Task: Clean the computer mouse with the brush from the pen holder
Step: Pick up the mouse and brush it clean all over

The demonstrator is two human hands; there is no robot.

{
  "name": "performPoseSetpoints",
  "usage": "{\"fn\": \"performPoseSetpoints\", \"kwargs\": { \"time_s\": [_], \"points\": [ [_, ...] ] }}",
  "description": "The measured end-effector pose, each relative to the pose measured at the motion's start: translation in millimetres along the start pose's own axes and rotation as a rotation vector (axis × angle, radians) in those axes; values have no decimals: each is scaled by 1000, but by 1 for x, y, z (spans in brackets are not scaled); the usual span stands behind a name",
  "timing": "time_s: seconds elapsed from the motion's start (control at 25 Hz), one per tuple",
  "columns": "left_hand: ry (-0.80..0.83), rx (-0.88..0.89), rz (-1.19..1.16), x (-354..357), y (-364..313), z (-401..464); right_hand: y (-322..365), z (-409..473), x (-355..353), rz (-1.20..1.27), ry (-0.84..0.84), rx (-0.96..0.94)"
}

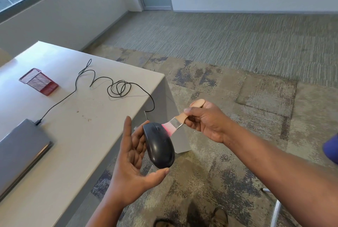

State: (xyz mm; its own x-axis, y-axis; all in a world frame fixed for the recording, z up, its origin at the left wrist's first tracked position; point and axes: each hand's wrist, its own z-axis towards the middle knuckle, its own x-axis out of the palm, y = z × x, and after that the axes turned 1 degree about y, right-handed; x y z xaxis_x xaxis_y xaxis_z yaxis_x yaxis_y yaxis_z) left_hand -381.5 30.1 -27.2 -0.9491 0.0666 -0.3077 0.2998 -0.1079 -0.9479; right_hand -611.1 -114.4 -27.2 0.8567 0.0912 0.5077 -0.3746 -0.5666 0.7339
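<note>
Both hands work beside the desk [76, 135]: left hand [133, 157] cradles the black wired mouse [159, 146] steady, right hand [203, 120] pinches the pink-bristled brush [173, 124] against it

White table [76, 135] with red mesh pen holder [38, 81], closed laptop [20, 151], coiled black cable [109, 84].

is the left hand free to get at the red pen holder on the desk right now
Probably not: the left hand cradles the mouse while the brush touches it. The pen holder sits across the desk, nothing blocking.
</note>
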Motion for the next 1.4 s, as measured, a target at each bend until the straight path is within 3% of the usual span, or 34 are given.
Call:
{"fn": "performPoseSetpoints", "kwargs": {
  "time_s": [0.12,0.28,0.4,0.56,0.68,1.0,1.28,1.4],
  "points": [
    [11,-9,-3,-1,2,-2,1,1,-1,0,-56,-29],
    [31,-1,6,2,3,-1,8,1,8,177,44,-18],
    [45,4,-3,4,1,-1,7,1,13,106,82,6],
    [51,12,6,2,1,-3,5,4,10,-21,-29,-41],
    [40,8,10,1,1,-3,6,3,10,21,-57,-102],
    [2,14,32,2,5,0,8,-14,14,-9,261,-113],
    [-1,11,24,1,6,-2,0,-4,3,-137,100,-182],
    [1,7,29,1,6,-1,-1,-2,4,-40,24,-188]
  ]
}}
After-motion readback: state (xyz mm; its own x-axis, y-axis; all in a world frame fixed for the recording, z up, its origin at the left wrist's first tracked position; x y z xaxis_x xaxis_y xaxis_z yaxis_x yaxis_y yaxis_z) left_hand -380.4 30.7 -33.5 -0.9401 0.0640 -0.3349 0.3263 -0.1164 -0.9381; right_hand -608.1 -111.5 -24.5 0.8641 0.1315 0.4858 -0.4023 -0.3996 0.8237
